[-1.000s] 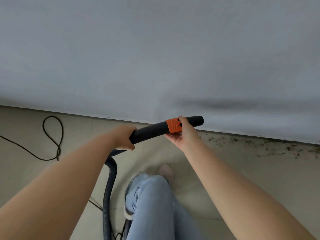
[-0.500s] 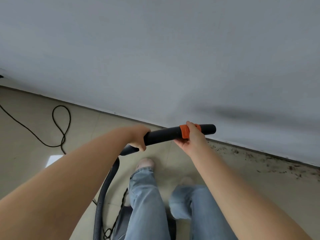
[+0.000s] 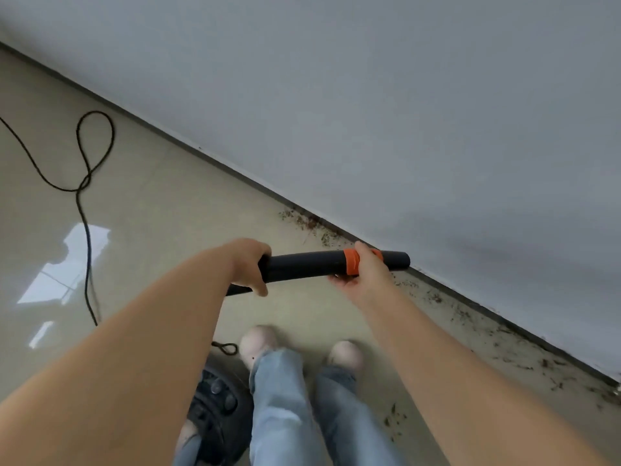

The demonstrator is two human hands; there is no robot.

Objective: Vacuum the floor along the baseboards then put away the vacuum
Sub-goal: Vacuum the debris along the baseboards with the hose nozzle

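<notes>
Risk, cord: black power cord (image 3: 88,210) lies looped on the glossy beige tile floor (image 3: 161,210) to the left, and one small coil sits just beside the left shoe (image 3: 256,341); a step back or a tug on the machine could, I judge, snag a foot or drag the cord.
Risk, canister: dark round vacuum body (image 3: 218,412) stands touching or nearly touching the left leg in pale blue jeans (image 3: 285,415); turning toward the wall could trip over it.
Risk, nozzle: black plastic vacuum tube with an orange collar (image 3: 305,264) is held level and clear of the floor, so no dirt gets picked up until its open end comes down; tipping it carelessly could knock the grey wall (image 3: 403,112).
Left hand (image 3: 250,264): fingers wrapped fully round the rear end of the tube, a firm closed hold.
Right hand (image 3: 366,274): cups the tube from below at the orange collar, thumb laid over the top; a looser hold than the left.
Task thing: tube sits in front of the person, its open end near the floor's far edge where wall meets floor.
Debris: brown crumbs and dry bits (image 3: 470,317) are scattered along that edge, running toward the lower right corner, all not yet vacuumed.
</notes>
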